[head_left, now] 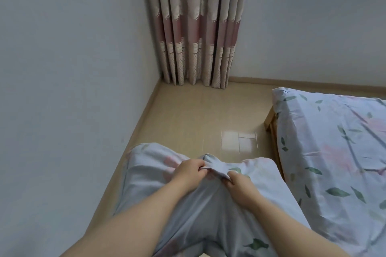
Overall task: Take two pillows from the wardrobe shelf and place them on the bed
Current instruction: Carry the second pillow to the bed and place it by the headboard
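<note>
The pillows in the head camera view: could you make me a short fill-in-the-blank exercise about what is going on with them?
1. Both hands, the left hand and the right hand, grip the floral ____ fabric bunched between them.
2. The bed lies to the person's ____.
3. In the corner of the room hangs a striped ____.
4. The pillows are held over the floor, not yet on the ____.

Missing words: pillow; right; curtain; bed.
</note>
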The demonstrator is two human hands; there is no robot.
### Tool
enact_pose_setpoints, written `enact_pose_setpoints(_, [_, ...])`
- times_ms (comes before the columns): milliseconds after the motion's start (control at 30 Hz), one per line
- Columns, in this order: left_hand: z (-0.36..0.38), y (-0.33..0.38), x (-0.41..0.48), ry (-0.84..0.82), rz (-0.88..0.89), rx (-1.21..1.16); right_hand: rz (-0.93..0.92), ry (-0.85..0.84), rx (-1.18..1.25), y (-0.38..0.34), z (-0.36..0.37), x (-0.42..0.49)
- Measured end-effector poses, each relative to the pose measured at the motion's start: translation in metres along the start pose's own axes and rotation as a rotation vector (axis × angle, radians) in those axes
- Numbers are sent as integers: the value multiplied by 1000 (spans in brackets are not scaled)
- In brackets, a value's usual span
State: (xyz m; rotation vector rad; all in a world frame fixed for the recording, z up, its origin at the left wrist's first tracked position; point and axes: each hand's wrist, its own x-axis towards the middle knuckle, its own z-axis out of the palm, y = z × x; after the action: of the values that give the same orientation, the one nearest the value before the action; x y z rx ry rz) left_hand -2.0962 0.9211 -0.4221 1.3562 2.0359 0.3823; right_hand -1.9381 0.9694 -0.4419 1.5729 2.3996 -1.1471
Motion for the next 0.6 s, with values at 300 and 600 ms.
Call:
enact_pose_setpoints(300, [-50,52,203,-38,18,35,26,33,38,16,-93,184])
enact_pose_setpoints(600, [-96,131,386,-70,61,39,16,49,34,34,-219,338])
